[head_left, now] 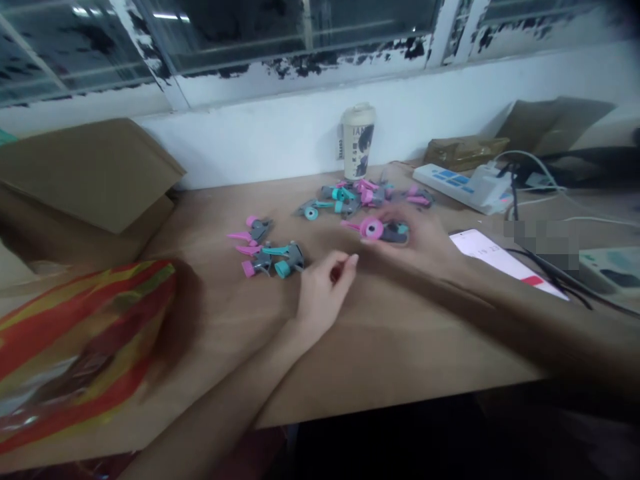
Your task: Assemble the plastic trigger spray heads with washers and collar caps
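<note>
My right hand (pixel 425 237) is closed around a pink-and-grey plastic piece (pixel 371 228) that looks like a trigger spray head, its round pink collar facing me. A bit of teal shows by the fingers, perhaps from a second piece. My left hand (pixel 323 287) is apart from it, lower and to the left, with fingers curled and thumb pressed in; whether anything is inside is hidden. Just left of that hand lie a teal-and-grey spray head (pixel 285 257) and two pink-and-grey ones, the nearer spray head (pixel 255 260) and the farther spray head (pixel 257 229).
Behind my hands spreads a pile of pink and teal spray heads (pixel 345 197), below a paper cup (pixel 359 143). A power strip (pixel 445 183), phone (pixel 500 257) and cables lie right. A cardboard box (pixel 90 173) and red-yellow bag (pixel 90 340) stand left.
</note>
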Available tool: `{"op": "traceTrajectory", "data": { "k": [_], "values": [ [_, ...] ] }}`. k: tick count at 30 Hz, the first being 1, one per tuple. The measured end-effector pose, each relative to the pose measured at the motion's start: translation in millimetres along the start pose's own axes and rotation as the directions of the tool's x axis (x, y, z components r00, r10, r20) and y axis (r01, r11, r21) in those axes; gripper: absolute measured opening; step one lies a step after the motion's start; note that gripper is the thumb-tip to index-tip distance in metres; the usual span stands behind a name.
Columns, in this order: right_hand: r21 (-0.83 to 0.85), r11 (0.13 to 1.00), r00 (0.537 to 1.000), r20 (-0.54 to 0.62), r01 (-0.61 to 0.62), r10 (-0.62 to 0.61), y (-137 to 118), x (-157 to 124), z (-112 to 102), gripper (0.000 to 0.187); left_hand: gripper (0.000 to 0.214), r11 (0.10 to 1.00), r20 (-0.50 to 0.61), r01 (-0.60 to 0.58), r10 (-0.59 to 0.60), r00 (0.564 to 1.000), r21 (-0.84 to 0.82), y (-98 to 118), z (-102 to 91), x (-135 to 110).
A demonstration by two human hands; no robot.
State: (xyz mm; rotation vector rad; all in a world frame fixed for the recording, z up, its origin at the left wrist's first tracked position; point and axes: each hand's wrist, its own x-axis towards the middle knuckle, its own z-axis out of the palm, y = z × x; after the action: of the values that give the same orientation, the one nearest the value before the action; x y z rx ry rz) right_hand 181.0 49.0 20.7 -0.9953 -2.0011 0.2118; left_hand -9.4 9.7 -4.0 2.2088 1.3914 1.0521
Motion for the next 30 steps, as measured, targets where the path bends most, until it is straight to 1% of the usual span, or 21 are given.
{"op": "traceTrajectory", "data": {
  "k": [2,4,7,10,13,16,18,20,22,25,27,30],
  "values": [
    [-0.127,0.991,0.999,0.026,0.047,-0.044,-0.2,-21.2,-7.7,0.024,0.023,0.995,-0.072,0.035,-0.041,0.997,-0.093,1.4,-1.5,0.5],
    [-0.184,0.98,0.995,0.075,0.076,-0.063,0.7,-36.9,-8.3,0.021,0.017,0.983,-0.049,0.031,-0.041,0.998,-0.183,5.3,-0.3,-0.8],
    [-0.153,0.985,0.993,0.099,0.085,-0.071,3.1,-50.3,-0.8,0.021,0.011,0.973,-0.037,-0.01,0.001,0.999,-0.232,14.7,6.1,-5.0],
    [-0.05,0.994,0.992,0.076,0.1,-0.097,5.4,-54.8,6.7,0.023,0.013,0.964,-0.03,-0.035,0.028,0.999,-0.264,23.0,12.0,-9.1],
    [0.045,0.994,0.993,0.069,0.098,-0.101,5.8,-54.9,7.7,0.024,0.017,0.935,0.041,0.026,-0.013,0.999,-0.353,24.8,11.8,-10.9],
    [0.117,0.99,0.993,0.078,0.083,-0.092,4.4,-54.7,5.1,0.025,0.021,0.884,0.126,0.144,-0.098,0.987,-0.445,21.7,7.3,-9.3],
    [0.156,0.982,0.988,0.1,0.105,-0.121,3.9,-55.0,4.0,0.025,0.021,0.862,0.197,0.219,-0.142,0.97,-0.457,19.6,4.3,-6.3],
    [0.182,0.972,0.977,0.129,0.147,-0.172,4.3,-55.4,4.0,0.023,0.021,0.857,0.265,0.267,-0.16,0.951,-0.44,18.4,2.2,-2.4],
    [0.185,0.965,0.966,0.144,0.185,-0.213,5.7,-55.7,4.4,0.022,0.023,0.851,0.329,0.294,-0.154,0.932,-0.435,18.0,0.8,1.7],
    [0.173,0.964,0.96,0.161,0.201,-0.229,7.9,-56.3,4.7,0.019,0.023,0.834,0.413,0.324,-0.13,0.902,-0.447,16.7,-0.5,6.5],
    [0.173,0.965,0.958,0.172,0.199,-0.228,8.9,-56.8,4.8,0.017,0.02,0.84,0.429,0.327,-0.127,0.894,-0.432,14.8,-0.4,7.7],
    [0.158,0.965,0.959,0.16,0.21,-0.235,9.6,-58.0,5.0,0.015,0.022,0.874,0.404,0.285,-0.113,0.908,-0.394,10.5,2.5,5.4]
  ]
}}
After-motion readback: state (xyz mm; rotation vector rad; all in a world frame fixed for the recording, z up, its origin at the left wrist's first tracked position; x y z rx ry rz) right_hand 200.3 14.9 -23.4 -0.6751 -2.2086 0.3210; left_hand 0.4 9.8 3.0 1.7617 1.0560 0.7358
